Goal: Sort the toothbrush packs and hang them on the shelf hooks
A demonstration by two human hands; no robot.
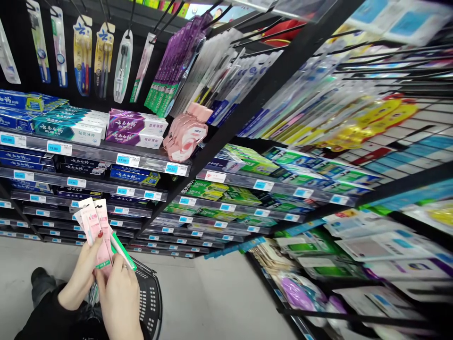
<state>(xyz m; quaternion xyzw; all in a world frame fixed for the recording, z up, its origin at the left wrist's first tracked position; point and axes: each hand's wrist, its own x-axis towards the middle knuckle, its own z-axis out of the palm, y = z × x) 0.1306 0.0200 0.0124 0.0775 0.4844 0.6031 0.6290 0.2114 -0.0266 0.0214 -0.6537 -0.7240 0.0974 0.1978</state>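
Observation:
Low in the head view, my left hand [83, 264] is closed around several pink and white toothbrush packs [97, 224], fanned out, with a red-nailed thumb lying across their front. Close against it, my right hand [120, 297] is also closed, its fingers at the lower end of the packs. A pack with a bright green edge [123, 252] sticks out beside its fingers. Which packs each hand bears is partly hidden. Beneath and to the right of the hands is a black basket [150, 297], partly covered by the right arm.
Ahead, toothbrush packs [83, 59] hang on hooks above shelves of toothpaste boxes [71, 125]. Pink bottles [187, 134] stand at a shelf end by a slanting black post [240, 99]. More racks [354, 264] stand at right. A grey floor [212, 297] lies below; a shoe [40, 276] shows at left.

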